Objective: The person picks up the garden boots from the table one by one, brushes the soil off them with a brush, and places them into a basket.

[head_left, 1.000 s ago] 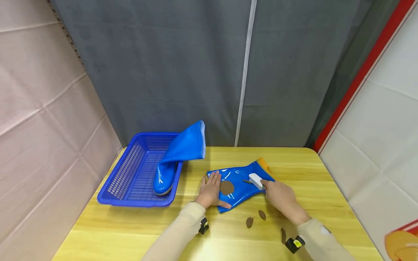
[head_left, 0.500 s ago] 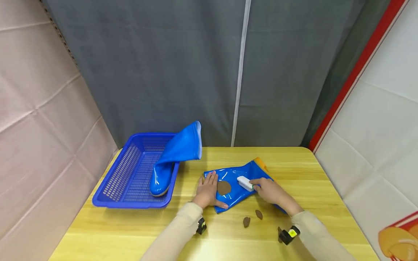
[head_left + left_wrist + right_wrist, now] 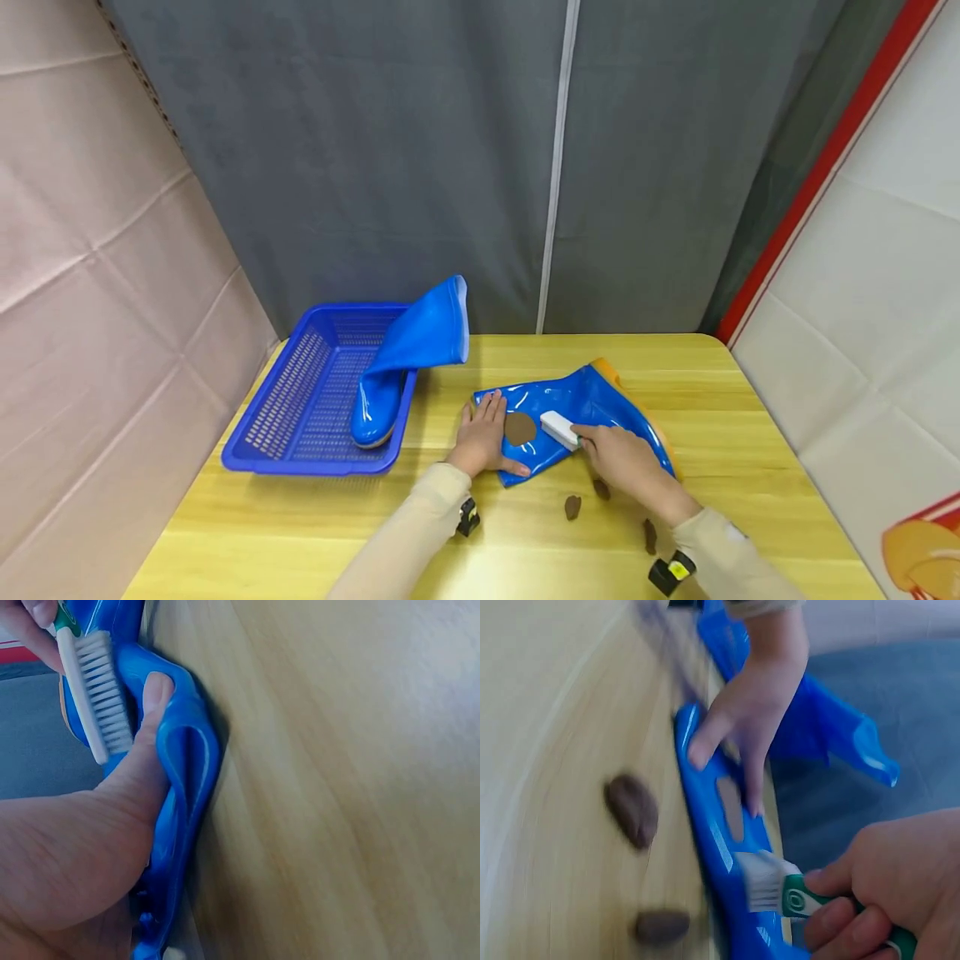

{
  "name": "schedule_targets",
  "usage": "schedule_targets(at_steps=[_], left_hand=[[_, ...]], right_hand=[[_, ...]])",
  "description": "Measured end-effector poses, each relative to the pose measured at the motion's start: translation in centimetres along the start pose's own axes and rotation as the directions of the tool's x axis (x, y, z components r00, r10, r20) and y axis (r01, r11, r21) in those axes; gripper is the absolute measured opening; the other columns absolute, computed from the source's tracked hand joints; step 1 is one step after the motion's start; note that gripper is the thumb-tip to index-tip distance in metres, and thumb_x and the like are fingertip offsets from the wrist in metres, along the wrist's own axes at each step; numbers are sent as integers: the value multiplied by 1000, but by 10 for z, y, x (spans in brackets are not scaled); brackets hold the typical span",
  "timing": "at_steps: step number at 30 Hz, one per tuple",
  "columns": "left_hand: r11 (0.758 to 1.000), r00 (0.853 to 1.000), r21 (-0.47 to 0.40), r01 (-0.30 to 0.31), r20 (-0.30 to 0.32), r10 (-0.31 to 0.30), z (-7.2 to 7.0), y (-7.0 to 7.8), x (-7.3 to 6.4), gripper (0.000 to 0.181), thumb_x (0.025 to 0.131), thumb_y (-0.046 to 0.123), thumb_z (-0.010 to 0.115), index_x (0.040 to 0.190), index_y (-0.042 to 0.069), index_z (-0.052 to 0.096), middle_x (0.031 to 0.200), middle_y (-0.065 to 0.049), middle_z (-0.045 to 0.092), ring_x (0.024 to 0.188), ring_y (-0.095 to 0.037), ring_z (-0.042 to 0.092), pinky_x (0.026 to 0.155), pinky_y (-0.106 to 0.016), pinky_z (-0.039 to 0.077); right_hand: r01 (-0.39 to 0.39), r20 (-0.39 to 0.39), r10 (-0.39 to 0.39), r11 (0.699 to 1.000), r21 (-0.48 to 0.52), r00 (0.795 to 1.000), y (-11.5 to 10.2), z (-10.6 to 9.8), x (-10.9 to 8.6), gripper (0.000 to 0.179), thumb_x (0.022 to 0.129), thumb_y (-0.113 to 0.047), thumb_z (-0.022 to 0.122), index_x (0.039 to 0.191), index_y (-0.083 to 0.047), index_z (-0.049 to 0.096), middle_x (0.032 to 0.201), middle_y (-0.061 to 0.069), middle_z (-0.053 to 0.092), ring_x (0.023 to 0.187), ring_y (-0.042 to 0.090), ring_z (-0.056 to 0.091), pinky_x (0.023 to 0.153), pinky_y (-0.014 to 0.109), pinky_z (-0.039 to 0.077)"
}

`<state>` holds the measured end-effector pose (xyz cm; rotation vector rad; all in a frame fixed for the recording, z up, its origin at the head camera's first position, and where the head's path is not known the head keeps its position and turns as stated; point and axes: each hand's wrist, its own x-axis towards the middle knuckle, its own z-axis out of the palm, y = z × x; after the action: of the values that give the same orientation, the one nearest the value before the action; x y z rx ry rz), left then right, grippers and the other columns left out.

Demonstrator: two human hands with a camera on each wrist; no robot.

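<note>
A blue rain boot [image 3: 596, 400] with a yellow sole lies on its side on the table. My left hand [image 3: 482, 435] rests on the boot's shaft near its opening, fingers spread. Just right of those fingers a round brown patch [image 3: 520, 428] sits on the shaft. My right hand [image 3: 626, 460] grips the green handle of a scrub brush [image 3: 558, 429] with a white back. In the right wrist view the brush's white bristles [image 3: 763, 883] are against the boot, close to the patch. The left wrist view shows my thumb [image 3: 155, 697] on the boot beside the brush.
A blue plastic basket [image 3: 240, 446] stands at the left with a second blue boot [image 3: 420, 333] leaning over its right rim. Several brown pieces lie on the table [image 3: 540, 558] in front, one brown piece [image 3: 573, 507] nearest the boot. A grey curtain [image 3: 420, 167] hangs behind.
The brush in my right hand has moved left along the boot, from near the ankle towards the round brown patch. A small brown piece seen by the brush earlier no longer shows there. My left hand stays in place.
</note>
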<state>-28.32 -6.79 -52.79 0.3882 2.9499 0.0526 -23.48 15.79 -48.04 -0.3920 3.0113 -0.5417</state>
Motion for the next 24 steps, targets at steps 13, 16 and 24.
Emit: schedule_targets(at_steps=[13,16,24], left_hand=[[1000,1000,18,-7,9,7,-3,4,0,133,52,81,66,151,7,17,161,-9,14,149,-26,15,120,-52,16],[1000,1000,11,-13,9,13,-3,4,0,133,52,81,66,151,7,17,161,-10,14,149,-27,15,120,-53,16],[1000,1000,10,6,16,-6,-2,1,-1,132,53,81,67,151,8,17,161,-9,13,149,-27,14,120,-53,15]], right_hand=[[-5,-144,-22,983,-186,989,16,-4,3,28,92,-22,58,119,-20,67,63,4,62,46,13,41,40,24,27],[-20,-139,-8,980,-197,990,18,-5,5,28,92,-22,58,119,-20,67,83,9,71,52,15,47,41,25,29],[81,-58,-92,983,-163,994,14,-10,3,30,92,-20,59,121,-18,66,77,7,68,51,12,40,44,23,26]])
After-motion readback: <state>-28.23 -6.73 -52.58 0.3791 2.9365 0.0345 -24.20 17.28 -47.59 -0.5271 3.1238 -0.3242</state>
